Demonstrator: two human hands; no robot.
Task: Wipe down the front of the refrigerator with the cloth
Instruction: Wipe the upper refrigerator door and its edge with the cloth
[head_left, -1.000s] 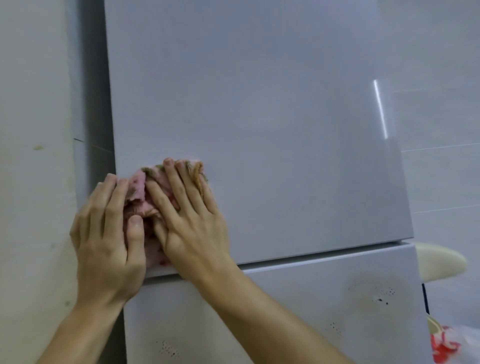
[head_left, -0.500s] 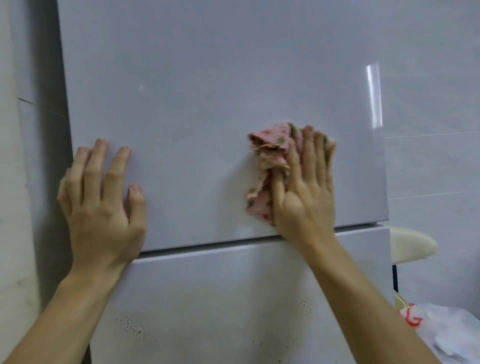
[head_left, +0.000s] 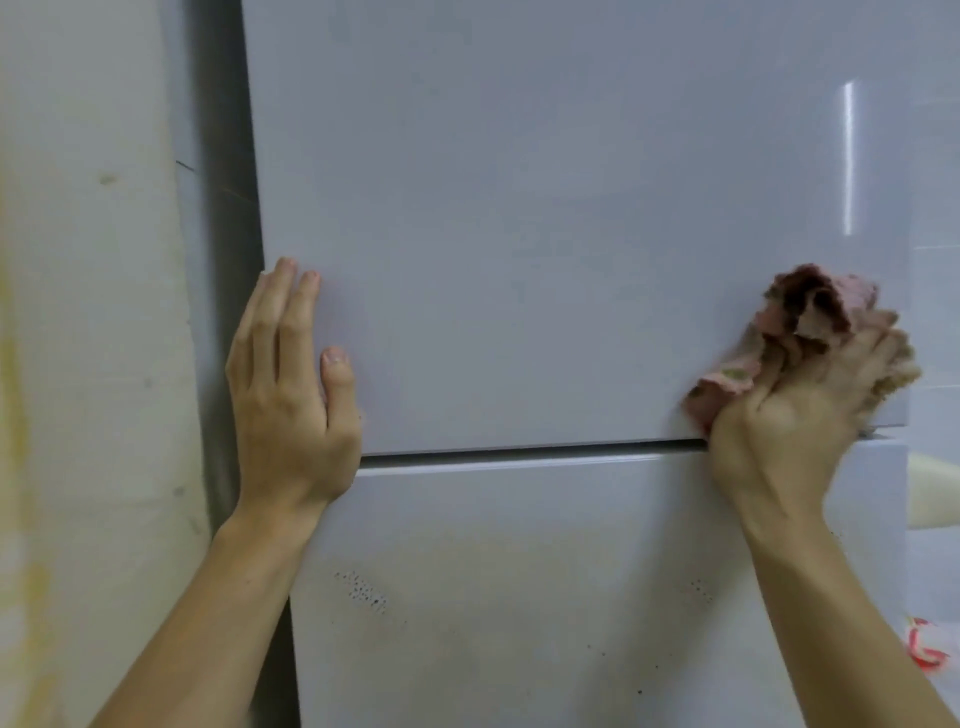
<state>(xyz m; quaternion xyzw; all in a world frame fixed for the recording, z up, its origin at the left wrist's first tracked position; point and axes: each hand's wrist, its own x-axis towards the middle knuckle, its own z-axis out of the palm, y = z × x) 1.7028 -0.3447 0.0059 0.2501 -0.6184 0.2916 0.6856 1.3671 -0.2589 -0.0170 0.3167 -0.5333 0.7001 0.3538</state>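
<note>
At three o'clock in the head view, the right hand (head_left: 800, 431) presses a crumpled pink cloth (head_left: 810, 312) against the front of the grey refrigerator (head_left: 545, 130). It works on the upper door (head_left: 519, 312), close to that door's right edge and just above the gap (head_left: 519, 451) that parts it from the lower door (head_left: 519, 649). Motion blur smears this hand, yet its fingers look curled into the folds, so I judge it clamped on the cloth rather than lying flat over it. Over at nine o'clock the left hand (head_left: 291, 395) lies with straight fingers flat on the upper door's left edge, its heel crossing the gap. It holds nothing and seems to brace the appliance. The two hands are well apart, at opposite edges of the door. Toward six and seven o'clock the lower door carries clusters of dark specks (head_left: 363, 592) and a dull smudged patch, so that panel looks not yet wiped. A pale wall (head_left: 88, 312) fills the nine o'clock side. A cream rounded object (head_left: 932, 488) and a red-and-white item (head_left: 924, 649) peek in around four o'clock, too cut off to identify. The cloth is soft, light and limp and will bunch under the palm, so it is best gathered into a pad beneath spread fingers, loose corners tucked in. The glossy door is stiff and slick, so the pad should glide easily.
</note>
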